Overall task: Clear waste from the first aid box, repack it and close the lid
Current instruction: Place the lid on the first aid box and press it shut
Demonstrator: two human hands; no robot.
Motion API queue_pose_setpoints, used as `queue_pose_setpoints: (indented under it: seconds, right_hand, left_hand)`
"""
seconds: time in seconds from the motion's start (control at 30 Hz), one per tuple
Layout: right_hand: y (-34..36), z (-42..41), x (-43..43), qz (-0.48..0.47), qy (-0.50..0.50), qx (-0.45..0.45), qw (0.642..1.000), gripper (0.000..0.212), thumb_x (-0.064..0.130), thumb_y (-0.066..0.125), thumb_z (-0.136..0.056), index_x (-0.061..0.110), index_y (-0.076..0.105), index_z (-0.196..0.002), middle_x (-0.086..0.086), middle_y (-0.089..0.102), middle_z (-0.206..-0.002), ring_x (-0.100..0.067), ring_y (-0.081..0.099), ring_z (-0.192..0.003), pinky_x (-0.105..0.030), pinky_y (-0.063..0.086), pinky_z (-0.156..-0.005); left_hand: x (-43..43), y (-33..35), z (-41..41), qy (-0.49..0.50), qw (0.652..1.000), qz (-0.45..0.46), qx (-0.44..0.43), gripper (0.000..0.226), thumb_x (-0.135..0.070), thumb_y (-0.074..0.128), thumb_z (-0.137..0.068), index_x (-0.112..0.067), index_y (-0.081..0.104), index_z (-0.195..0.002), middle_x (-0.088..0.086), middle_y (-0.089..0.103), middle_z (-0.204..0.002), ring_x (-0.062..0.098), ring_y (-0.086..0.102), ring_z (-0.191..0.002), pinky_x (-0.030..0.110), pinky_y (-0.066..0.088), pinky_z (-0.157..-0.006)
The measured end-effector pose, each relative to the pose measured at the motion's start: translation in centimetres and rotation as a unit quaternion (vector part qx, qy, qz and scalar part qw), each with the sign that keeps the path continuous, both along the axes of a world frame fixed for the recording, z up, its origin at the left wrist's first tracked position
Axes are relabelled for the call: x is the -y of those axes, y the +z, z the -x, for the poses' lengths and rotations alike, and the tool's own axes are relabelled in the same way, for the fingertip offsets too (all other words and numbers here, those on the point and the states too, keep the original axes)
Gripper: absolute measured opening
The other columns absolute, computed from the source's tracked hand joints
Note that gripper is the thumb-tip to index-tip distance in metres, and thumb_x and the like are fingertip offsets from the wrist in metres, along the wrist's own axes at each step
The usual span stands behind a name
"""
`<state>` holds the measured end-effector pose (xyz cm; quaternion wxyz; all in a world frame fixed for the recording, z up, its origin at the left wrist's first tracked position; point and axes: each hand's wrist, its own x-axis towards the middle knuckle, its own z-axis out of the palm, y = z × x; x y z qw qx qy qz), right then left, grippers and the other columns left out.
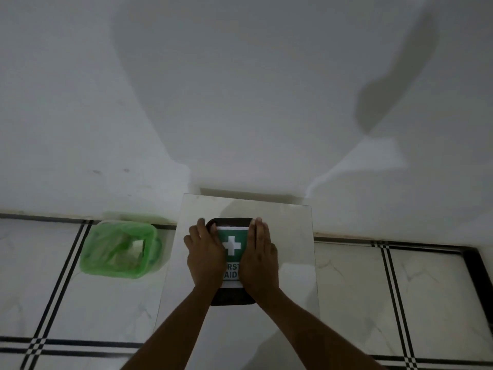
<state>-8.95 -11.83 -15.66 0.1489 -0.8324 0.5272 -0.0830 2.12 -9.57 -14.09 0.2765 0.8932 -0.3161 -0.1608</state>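
Note:
The first aid box [231,236] is dark with rounded corners and a green label bearing a white cross and the words FIRST AID. It lies flat with its lid down on a pale table top [288,236]. My left hand [205,256] rests palm down on the left half of the lid. On the right half lies my right hand [258,259], also flat, fingers pointing away from me. Both hands cover the box's side edges. What is inside the box is hidden.
A bin lined with a green plastic bag [120,249] stands on the floor left of the table, with pale scraps inside. White floor tiles with black lines surround the table. A white wall rises just behind it.

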Motion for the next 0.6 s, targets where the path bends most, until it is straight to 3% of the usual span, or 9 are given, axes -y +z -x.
queue_pose_setpoints:
  seconds: [0.03, 0.1, 0.2, 0.3, 0.37, 0.43, 0.6]
  right_hand:
    - [-0.2, 0.0, 0.6, -0.009, 0.024, 0.003, 1.0, 0.084, 0.057, 0.035, -0.085, 0.004, 0.013, -0.146, -0.018, 0.021, -0.154, -0.031, 0.016, -0.143, -0.045, 0.026, -0.11]
    - [-0.2, 0.0, 1.5, -0.047, 0.042, 0.029, 0.998, 0.084, 0.061, 0.028, -0.086, 0.004, 0.01, -0.146, -0.018, 0.017, -0.155, -0.029, 0.012, -0.144, -0.042, 0.021, -0.113]
    - [0.5, -1.0, 2.2, -0.071, -0.003, 0.091, 0.993, 0.073, 0.056, 0.013, -0.093, 0.004, 0.026, -0.142, -0.018, 0.037, -0.146, -0.03, 0.037, -0.135, -0.038, 0.035, -0.107]
    - [0.8, -2.6, 3.4, -0.095, -0.125, 0.192, 0.969, 0.053, 0.045, 0.021, -0.092, 0.009, 0.051, -0.116, -0.013, 0.06, -0.109, -0.024, 0.061, -0.096, -0.034, 0.056, -0.079]
    - [0.3, -2.8, 4.1, -0.104, -0.151, 0.21, 0.96, 0.047, 0.042, 0.023, -0.092, 0.01, 0.057, -0.1, -0.011, 0.061, -0.093, -0.019, 0.058, -0.082, -0.019, 0.049, -0.064]
    - [-0.5, -2.5, 4.5, -0.132, -0.166, 0.224, 0.951, 0.032, 0.029, 0.034, -0.098, 0.009, 0.058, -0.098, -0.011, 0.061, -0.093, -0.016, 0.054, -0.083, -0.008, 0.036, -0.064]
    - [-1.1, -2.2, 5.4, -0.157, -0.206, 0.292, 0.921, 0.019, 0.02, 0.05, -0.095, 0.007, 0.06, -0.088, -0.009, 0.06, -0.087, -0.019, 0.057, -0.08, -0.015, 0.041, -0.068]
  left_hand:
    - [0.0, -0.2, 0.0, -0.051, 0.998, -0.007, 0.027, 0.045, -0.033, 0.031, -0.096, -0.018, 0.027, -0.138, 0.013, 0.037, -0.144, 0.032, 0.033, -0.133, 0.05, 0.048, -0.085]
    - [-0.2, -1.1, -0.4, -0.147, 0.988, -0.018, 0.046, 0.066, -0.022, 0.04, -0.093, -0.021, 0.006, -0.149, 0.004, 0.006, -0.16, 0.026, 0.002, -0.147, 0.051, 0.043, -0.097]
    - [-0.3, -1.4, -0.6, -0.185, 0.983, 0.0, -0.006, 0.068, -0.039, 0.024, -0.089, -0.017, 0.002, -0.15, -0.001, -0.006, -0.16, 0.017, -0.012, -0.146, 0.041, 0.031, -0.107]
    - [-0.2, -1.1, -0.6, -0.182, 0.982, 0.036, -0.046, 0.071, -0.048, 0.009, -0.086, -0.016, 0.004, -0.15, -0.004, -0.003, -0.159, 0.014, -0.008, -0.146, 0.032, 0.012, -0.112]
    - [-0.3, -1.4, -0.9, -0.17, 0.982, 0.055, -0.067, 0.06, -0.04, 0.015, -0.095, -0.019, 0.007, -0.15, -0.004, 0.004, -0.159, 0.014, 0.002, -0.147, 0.035, 0.015, -0.116]
    - [-0.4, -1.5, -1.1, -0.158, 0.982, 0.06, -0.085, 0.053, -0.033, 0.021, -0.099, -0.021, 0.009, -0.15, -0.002, 0.011, -0.159, 0.015, 0.015, -0.145, 0.038, 0.025, -0.115]
    - [-0.1, -1.1, -1.1, -0.149, 0.983, 0.044, -0.097, 0.052, -0.038, 0.021, -0.097, -0.025, 0.015, -0.147, 0.003, 0.027, -0.15, 0.021, 0.045, -0.124, 0.042, 0.052, -0.091]
